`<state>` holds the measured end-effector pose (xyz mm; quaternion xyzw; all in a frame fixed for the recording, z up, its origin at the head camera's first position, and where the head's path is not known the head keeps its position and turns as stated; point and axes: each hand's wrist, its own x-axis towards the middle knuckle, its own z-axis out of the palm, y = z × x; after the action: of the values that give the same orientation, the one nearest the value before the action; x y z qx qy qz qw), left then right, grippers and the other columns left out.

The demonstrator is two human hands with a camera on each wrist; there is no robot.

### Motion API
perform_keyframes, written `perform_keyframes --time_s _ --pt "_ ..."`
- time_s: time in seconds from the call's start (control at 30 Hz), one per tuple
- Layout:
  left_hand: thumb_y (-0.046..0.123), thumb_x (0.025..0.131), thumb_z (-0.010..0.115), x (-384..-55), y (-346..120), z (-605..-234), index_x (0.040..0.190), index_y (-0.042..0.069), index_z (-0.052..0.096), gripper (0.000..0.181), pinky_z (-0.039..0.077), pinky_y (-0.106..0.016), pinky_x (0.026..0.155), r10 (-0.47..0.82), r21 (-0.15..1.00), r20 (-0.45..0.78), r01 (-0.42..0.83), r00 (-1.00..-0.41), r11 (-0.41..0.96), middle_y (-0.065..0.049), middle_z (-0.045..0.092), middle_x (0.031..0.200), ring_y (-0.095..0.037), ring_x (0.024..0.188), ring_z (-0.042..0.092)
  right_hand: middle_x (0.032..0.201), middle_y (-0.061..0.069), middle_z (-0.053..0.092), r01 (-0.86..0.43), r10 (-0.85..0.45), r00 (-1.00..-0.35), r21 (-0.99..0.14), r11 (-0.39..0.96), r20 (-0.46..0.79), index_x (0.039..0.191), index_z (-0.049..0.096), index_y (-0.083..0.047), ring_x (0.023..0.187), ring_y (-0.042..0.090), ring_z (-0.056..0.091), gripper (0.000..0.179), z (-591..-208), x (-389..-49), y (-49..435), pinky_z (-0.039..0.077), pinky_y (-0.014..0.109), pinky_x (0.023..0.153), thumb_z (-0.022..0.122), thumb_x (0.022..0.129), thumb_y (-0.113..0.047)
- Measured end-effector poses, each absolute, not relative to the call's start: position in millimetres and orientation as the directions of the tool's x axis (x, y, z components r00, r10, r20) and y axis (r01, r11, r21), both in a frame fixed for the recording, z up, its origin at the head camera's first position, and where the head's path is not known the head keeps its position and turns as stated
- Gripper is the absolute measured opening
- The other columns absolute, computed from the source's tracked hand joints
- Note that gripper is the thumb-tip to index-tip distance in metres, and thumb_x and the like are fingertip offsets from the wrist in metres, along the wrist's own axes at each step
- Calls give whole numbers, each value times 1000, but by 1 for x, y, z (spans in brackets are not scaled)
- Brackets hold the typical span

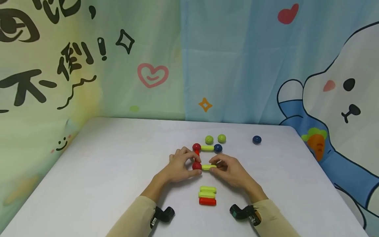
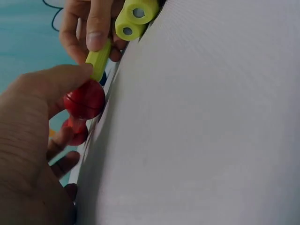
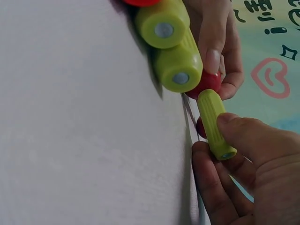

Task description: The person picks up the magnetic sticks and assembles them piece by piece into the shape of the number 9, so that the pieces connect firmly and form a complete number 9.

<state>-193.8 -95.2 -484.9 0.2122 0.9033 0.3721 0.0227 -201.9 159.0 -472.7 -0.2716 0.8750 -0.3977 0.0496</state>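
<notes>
My left hand [image 1: 179, 167] holds the near red ball [image 1: 196, 165] between thumb and fingers. My right hand [image 1: 234, 171] pinches a yellow-green magnetic rod [image 3: 213, 119], whose far end meets that ball. From the near ball a short red rod [image 1: 197, 153], partly covered by the left fingers, runs back to a second red ball [image 1: 196, 146]. Another yellow-green rod [image 1: 207, 148] joins this far ball to a dark blue ball [image 1: 217, 148], so the pieces outline three sides of a rectangle on the table.
Nearer the body, two yellow-green rods [image 1: 208, 192] and a red rod [image 1: 207, 201] lie side by side on the white table [image 1: 118, 158]. Behind the joined pieces sit two green balls [image 1: 221, 138]. A loose dark blue ball [image 1: 256, 140] stands farther right. A printed curtain [image 1: 219, 65] hangs behind.
</notes>
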Motion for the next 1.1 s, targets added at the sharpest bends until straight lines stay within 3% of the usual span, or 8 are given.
perform_keyframes --time_s 0.23,0.53,1.1 --pt "33 85 82 -196 -87 -485 111 27 73 28 33 -39 88 423 687 192 429 -886 587 6 56 119 -16 113 45 106 -5 71 -446 -512 -848 -711 544 141 114 69 -14 95 12 66 21 -475 -200 159 56 32 86 75 94 -16" --pt "28 86 82 -200 -77 -486 104 25 76 20 41 -30 85 466 635 210 482 -860 604 13 67 104 -11 99 48 107 1 69 -377 -470 -876 -757 533 106 112 66 -11 97 15 69 21 -476 -195 163 57 30 89 75 93 -11" --pt "27 85 85 -200 -74 -494 105 27 78 21 43 -27 77 440 701 236 466 -866 540 13 63 96 -8 90 50 102 -4 70 -403 -476 -869 -753 520 136 108 66 -17 94 12 68 19 -474 -193 171 57 27 85 73 94 -8"
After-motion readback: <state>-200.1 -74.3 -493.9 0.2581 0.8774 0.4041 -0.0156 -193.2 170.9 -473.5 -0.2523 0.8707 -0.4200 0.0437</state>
